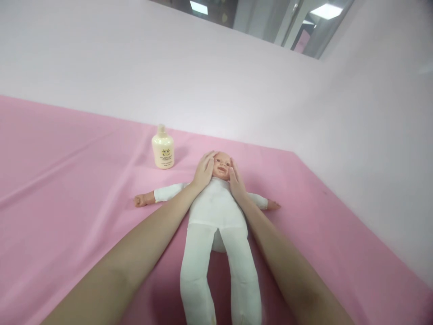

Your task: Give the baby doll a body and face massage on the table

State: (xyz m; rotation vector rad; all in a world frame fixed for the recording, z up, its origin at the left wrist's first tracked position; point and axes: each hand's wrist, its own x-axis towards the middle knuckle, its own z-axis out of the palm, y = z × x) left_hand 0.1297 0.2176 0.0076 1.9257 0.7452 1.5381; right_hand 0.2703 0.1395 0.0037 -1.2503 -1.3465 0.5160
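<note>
My left hand (203, 173) & right hand (237, 182), fingers open flat, cup the doll's head (221, 165) at frame center; lotion bottle (163, 148) stands just upper left on pink sheet (67, 180).

Colours before you: pink, white, cream.
Your doll (216, 212) wears plain white; pink cloth (67, 180); cream bottle (163, 151) at 11 o'clock.

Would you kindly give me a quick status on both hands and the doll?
Left hand and right hand open, cupping doll head. Doll on its back on pink cloth. Bottle stands apart.
</note>
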